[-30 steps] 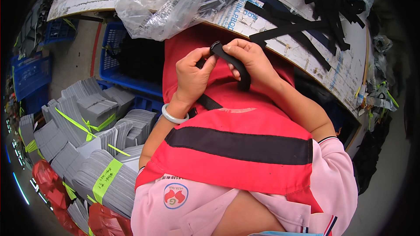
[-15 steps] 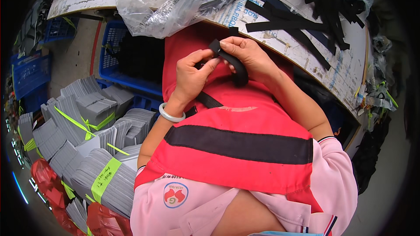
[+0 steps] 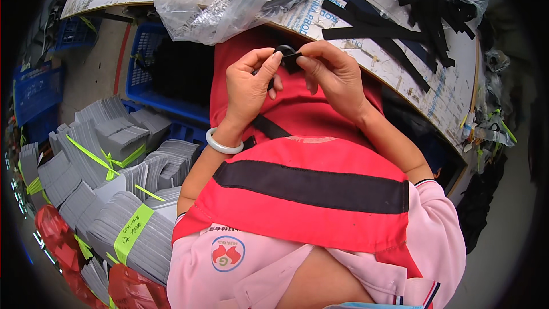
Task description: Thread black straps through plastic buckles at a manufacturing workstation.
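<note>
Over my red-aproned lap, both hands pinch a short black strap between them. My left hand, with a pale bangle at its wrist, has thumb and forefinger closed on a dark, rounded, shiny part of the strap; whether that is a buckle or a fold I cannot tell. My right hand grips the strap's other side between thumb and forefinger, its remaining fingers curled below. Beyond my right hand lie several long black straps on the worn white table.
A clear plastic bag overhangs the table's near edge. To my left, a blue crate holds dark material. Stacks of grey sheets, bound with yellow-green ties, stand nearer, by red bags. More black straps are heaped at the far right.
The strap's loop, which hung below my right hand, is now drawn up between the hands. My right hand has turned and shifted slightly right; the gap between the hands is wider.
</note>
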{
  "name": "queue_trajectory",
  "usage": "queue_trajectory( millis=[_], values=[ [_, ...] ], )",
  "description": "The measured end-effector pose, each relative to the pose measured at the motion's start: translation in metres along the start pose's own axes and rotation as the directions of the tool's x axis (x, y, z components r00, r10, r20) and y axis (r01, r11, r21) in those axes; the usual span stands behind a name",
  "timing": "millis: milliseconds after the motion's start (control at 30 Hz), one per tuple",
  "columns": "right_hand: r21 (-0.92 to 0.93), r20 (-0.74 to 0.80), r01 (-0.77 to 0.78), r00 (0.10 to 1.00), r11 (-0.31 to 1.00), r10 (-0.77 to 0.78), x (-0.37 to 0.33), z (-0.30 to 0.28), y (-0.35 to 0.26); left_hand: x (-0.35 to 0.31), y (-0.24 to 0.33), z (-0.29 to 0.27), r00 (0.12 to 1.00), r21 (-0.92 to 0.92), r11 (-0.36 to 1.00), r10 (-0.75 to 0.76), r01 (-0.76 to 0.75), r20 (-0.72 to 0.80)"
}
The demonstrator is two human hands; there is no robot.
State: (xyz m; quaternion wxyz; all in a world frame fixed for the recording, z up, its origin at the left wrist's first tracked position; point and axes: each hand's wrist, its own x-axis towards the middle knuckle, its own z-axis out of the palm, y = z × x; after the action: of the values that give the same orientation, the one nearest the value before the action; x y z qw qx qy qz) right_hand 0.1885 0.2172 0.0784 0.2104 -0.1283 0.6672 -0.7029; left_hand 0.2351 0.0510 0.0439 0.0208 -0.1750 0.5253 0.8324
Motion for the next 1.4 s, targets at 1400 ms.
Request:
queue_trajectory(
  millis=[1400],
  values=[
    [-0.728, 0.118, 0.339, 0.918, 0.596, -0.379, -0.003, -0.038, -0.021, -0.013, -0.007, -0.067, 0.995, -0.314, 0.944, -0.098, 0.103, 0.031]
  ],
)
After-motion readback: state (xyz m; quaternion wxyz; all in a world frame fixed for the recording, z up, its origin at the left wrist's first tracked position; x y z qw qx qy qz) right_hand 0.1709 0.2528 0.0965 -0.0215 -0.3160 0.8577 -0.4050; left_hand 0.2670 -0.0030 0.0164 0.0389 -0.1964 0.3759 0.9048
